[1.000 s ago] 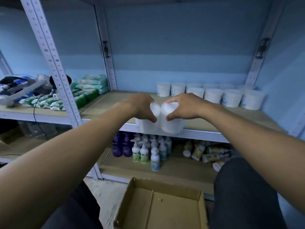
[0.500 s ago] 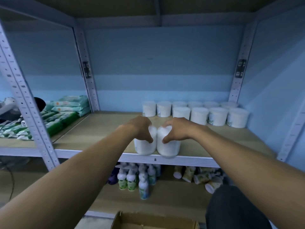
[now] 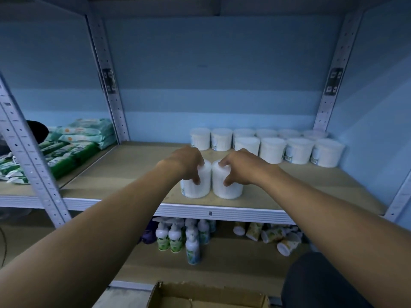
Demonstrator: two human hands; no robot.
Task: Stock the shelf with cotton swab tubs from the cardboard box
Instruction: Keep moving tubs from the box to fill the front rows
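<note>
Two white cotton swab tubs stand side by side, touching, near the front edge of the wooden shelf (image 3: 124,174). My left hand (image 3: 185,162) grips the left tub (image 3: 200,185) from above, fingers curled round its top. My right hand (image 3: 240,166) grips the right tub (image 3: 224,187) the same way. Several more white tubs (image 3: 273,150) stand in two rows at the back right of the shelf. The rim of the cardboard box (image 3: 206,294) shows at the bottom edge.
Green and white wipe packs (image 3: 73,141) fill the neighbouring bay on the left. Below, spray bottles (image 3: 178,236) stand and paper cups (image 3: 273,234) lie tipped over. Metal uprights (image 3: 29,156) frame the bay. My dark knee (image 3: 315,283) is at lower right.
Both hands carried the two tubs up over the shelf's front rail and onto the board, and the view tilted upward.
</note>
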